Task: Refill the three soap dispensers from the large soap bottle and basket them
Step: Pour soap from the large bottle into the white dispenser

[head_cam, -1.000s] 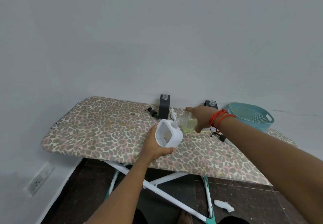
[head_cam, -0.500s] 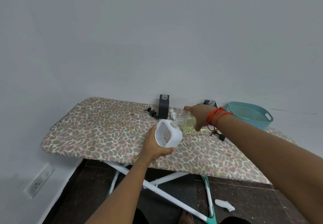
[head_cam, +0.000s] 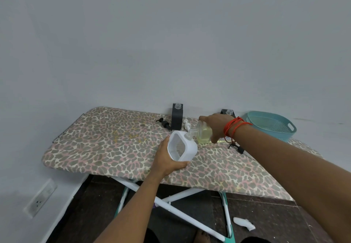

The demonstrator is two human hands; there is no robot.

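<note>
We assess this as a room in a private home, arranged as an improvised laundry or utility corner. An ironing board (head_cam: 114, 147) with a leopard-print cover serves as the work surface. It stands on white folding legs (head_cam: 182, 214) and is pushed against a plain, pale painted wall (head_cam: 171, 43). A white wall socket (head_cam: 40, 201) sits low on the left, near the dark, scuffed floor (head_cam: 266, 222). The goods on the board are household items: a teal plastic basket (head_cam: 284, 135), black soap dispensers (head_cam: 177, 117) by the wall, a white soap bottle (head_cam: 182, 148) and a clear dispenser (head_cam: 204, 133).
</note>
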